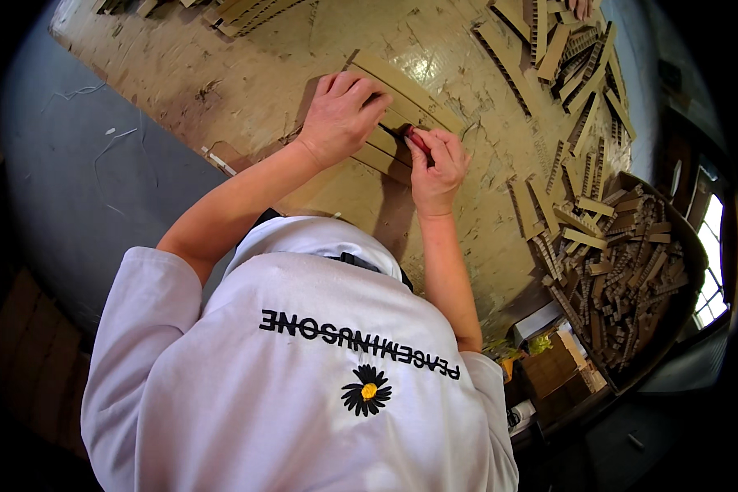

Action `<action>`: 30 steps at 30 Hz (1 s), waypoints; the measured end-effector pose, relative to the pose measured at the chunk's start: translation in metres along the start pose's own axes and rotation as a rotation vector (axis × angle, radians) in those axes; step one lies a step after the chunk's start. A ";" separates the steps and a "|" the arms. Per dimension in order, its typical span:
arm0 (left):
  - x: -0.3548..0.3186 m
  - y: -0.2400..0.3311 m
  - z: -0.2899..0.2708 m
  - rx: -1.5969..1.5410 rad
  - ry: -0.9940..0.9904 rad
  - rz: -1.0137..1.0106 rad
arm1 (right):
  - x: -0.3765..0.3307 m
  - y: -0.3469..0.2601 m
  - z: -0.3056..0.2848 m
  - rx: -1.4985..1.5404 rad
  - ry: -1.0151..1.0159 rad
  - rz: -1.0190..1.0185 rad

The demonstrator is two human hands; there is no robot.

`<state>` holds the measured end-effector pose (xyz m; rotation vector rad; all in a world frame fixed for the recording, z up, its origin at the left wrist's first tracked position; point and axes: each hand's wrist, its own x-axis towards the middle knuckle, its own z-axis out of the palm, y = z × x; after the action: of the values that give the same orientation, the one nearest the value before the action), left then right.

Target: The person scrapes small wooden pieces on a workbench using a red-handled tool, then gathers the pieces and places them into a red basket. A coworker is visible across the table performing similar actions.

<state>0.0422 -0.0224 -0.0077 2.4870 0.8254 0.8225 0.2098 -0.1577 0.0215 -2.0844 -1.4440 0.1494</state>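
Head view: left hand [340, 115] lies flat, fingers spread, pressing the cardboard strip [398, 111] onto the table [246, 74]. Right hand [436, 168], just right of it, is closed round a red-handled cutter [416, 141], tip on the strip. Bare table beyond & left of hands up to its edge. Right of the right hand: loose cut strips, then a box [693, 246] heaped w/ cardboard pieces [623, 262].

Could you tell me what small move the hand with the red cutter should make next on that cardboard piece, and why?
Probably draw the red-handled cutter a little further along the cardboard piece. The right hand has it in a pinching grip with the tip down on the board, and the left hand lies flat on the piece, pinning it to the worn worktop.
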 end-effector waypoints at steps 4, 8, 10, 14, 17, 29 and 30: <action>0.001 0.000 -0.001 0.002 0.000 0.000 | 0.001 0.003 0.002 0.027 0.009 -0.026; 0.001 0.001 -0.001 0.010 -0.009 -0.002 | 0.000 0.007 0.003 0.048 0.017 -0.037; 0.001 0.001 -0.001 0.011 -0.012 -0.001 | 0.000 0.008 0.004 0.057 0.022 -0.042; 0.001 0.001 -0.002 0.018 -0.006 0.000 | 0.000 0.009 0.003 0.064 0.018 -0.059; 0.002 0.001 -0.001 0.018 -0.001 0.004 | 0.000 0.010 0.004 0.075 0.028 -0.071; 0.002 0.000 -0.003 0.018 0.005 0.026 | 0.014 -0.040 -0.040 0.375 0.191 0.278; 0.002 0.001 -0.002 0.012 0.005 0.025 | 0.008 -0.037 -0.040 0.332 0.148 0.260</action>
<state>0.0426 -0.0216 -0.0053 2.5117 0.8047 0.8351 0.1988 -0.1583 0.0759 -1.9524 -0.9828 0.3086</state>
